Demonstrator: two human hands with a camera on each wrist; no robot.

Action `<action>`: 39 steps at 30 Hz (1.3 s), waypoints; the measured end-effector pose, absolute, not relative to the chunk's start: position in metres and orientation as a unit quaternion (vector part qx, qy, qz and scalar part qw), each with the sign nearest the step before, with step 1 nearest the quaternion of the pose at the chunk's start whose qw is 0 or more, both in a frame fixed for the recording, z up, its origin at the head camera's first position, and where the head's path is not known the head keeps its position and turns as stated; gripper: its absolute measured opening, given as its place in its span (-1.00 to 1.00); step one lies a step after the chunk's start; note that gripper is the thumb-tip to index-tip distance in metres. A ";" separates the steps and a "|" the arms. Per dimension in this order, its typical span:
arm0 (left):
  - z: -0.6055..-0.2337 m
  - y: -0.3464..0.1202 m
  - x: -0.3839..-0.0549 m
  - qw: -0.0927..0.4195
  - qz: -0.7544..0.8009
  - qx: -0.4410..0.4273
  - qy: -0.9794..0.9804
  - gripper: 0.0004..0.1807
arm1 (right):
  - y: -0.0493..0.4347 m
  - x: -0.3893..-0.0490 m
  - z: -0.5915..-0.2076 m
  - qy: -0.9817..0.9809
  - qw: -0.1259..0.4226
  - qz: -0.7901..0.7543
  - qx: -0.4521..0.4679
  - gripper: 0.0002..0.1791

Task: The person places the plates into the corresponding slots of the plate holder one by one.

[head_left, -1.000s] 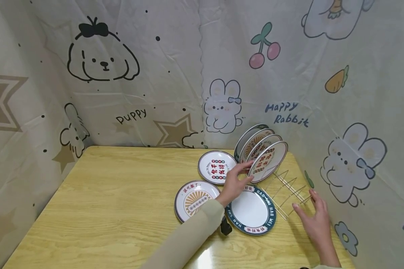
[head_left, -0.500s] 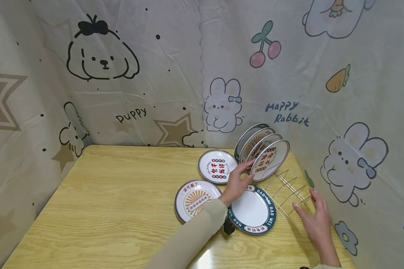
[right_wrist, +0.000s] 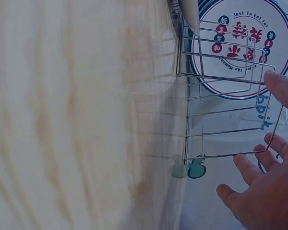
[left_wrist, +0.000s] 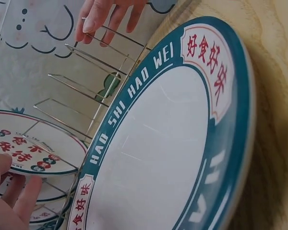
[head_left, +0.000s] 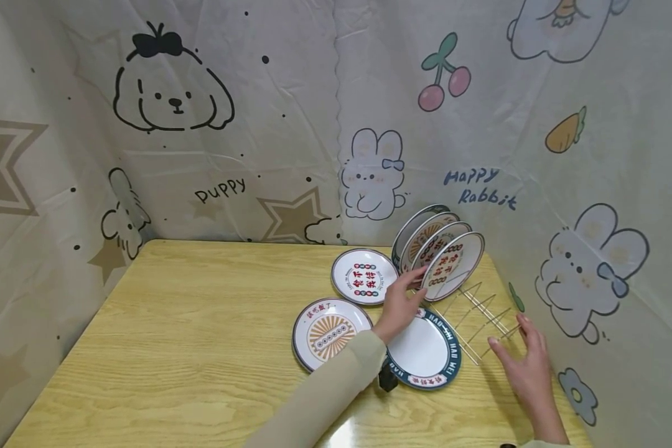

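Note:
My left hand (head_left: 400, 308) pinches the lower left edge of a white plate (head_left: 453, 267) with red lettering, thumb in front and fingers behind. This plate leans at the front of a row of several plates standing in a gold wire plate rack (head_left: 481, 311). At the rack's near end, my right hand (head_left: 529, 367) holds the last wire loop between thumb and fingers; the right wrist view shows the thumb (right_wrist: 278, 86) at the loop's upper corner. A green-rimmed plate (head_left: 422, 348) lies flat beside the rack, partly covered by my left wrist in the head view.
A sunburst-patterned plate (head_left: 327, 336) lies left of my left forearm. Behind it lies a smaller white plate (head_left: 364, 277) with red lettering. Printed fabric (head_left: 285, 124) walls the wooden table (head_left: 173, 342) at the back and sides, close to the rack.
My left hand and the front plate have shifted slightly right, away from the plate behind. My right hand stays at the rack's near end.

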State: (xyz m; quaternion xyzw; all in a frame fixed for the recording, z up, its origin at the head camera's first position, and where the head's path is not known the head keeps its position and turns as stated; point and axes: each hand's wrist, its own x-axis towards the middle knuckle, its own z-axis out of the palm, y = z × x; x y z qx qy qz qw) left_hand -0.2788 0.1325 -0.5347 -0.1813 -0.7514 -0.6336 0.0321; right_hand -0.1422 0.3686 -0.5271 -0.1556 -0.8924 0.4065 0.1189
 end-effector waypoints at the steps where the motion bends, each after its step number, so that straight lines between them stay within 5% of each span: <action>1: -0.534 0.132 -0.279 0.034 -0.633 -0.182 -0.752 -0.38 | 0.369 -0.142 -0.527 -0.892 0.119 0.406 -0.156 0.01; 23: -0.525 0.104 -0.271 0.018 -0.639 -0.177 -0.749 -0.50 | 0.366 -0.142 -0.526 -0.892 0.121 0.405 -0.160 0.00; 39: -0.522 -0.022 -0.269 0.049 -0.604 -0.065 -0.793 -0.59 | 0.371 -0.143 -0.530 -0.890 0.120 0.414 -0.147 0.01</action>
